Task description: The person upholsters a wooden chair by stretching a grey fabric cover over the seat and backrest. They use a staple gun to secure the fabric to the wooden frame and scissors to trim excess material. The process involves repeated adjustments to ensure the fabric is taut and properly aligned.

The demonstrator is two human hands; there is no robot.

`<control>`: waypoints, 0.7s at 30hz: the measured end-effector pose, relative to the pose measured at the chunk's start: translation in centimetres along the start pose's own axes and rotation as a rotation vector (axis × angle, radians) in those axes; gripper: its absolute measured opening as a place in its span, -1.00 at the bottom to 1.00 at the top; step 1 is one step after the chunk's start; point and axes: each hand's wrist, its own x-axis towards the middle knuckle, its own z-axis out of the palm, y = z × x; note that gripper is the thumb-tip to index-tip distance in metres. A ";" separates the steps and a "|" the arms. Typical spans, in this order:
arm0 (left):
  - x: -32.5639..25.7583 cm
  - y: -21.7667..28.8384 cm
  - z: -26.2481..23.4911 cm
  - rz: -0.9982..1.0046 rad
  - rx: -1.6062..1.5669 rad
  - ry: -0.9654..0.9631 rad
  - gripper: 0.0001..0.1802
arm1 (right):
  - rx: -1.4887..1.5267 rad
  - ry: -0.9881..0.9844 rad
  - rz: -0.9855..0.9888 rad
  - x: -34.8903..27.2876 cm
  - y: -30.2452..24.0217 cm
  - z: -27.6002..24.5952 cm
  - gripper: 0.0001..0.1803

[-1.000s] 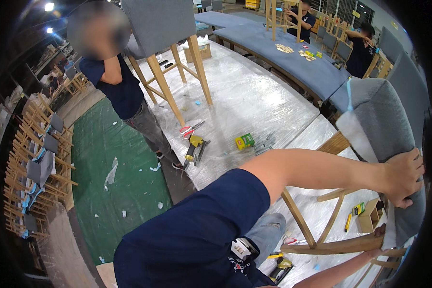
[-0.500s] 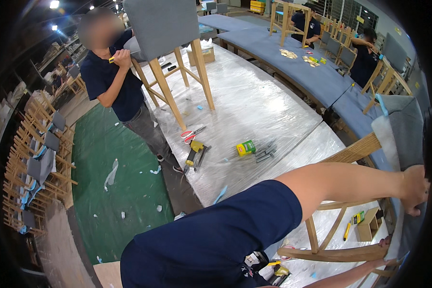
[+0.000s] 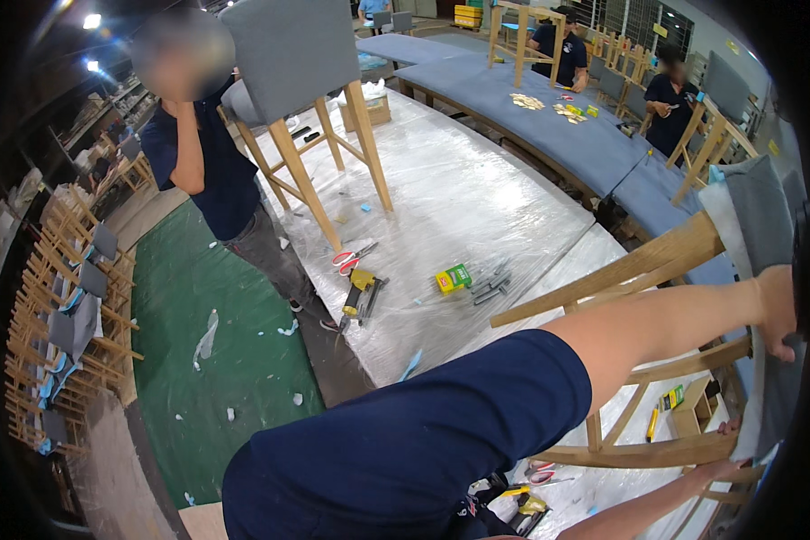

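At the right edge is a wooden chair (image 3: 648, 263) with grey upholstery (image 3: 758, 200) and white padding along its edge; its legs point left over the table. My left hand (image 3: 777, 310), at the end of an outstretched arm, grips the grey upholstery with fingers curled over it. Lower down, my right hand (image 3: 729, 428) is closed round the chair beside a leg, mostly hidden behind wood and fabric. Below the chair on the table lie red-handled scissors (image 3: 542, 472), a staple gun (image 3: 529, 513), a yellow utility knife (image 3: 652, 423) and a small cardboard box (image 3: 691, 409).
A plastic-covered table (image 3: 477, 171) bears another staple gun (image 3: 362, 292), scissors (image 3: 351, 259), a green-yellow box (image 3: 454, 278) and staple strips (image 3: 492, 283). Across it, a co-worker (image 3: 202, 162) stands by an upright grey chair (image 3: 292, 58). Stacked chairs (image 3: 72, 315) line the left; other people work at a blue-grey table (image 3: 477, 81).
The chair in my hands has turned, so its upper leg reaches farther left and lower. My arms have shifted with it. The co-worker across the table has raised a hand to the head.
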 end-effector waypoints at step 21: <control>-1.4 -3.9 -9.0 -0.220 -0.087 -0.380 -0.19 | 0.121 0.014 0.070 -4.5 2.6 7.0 -0.24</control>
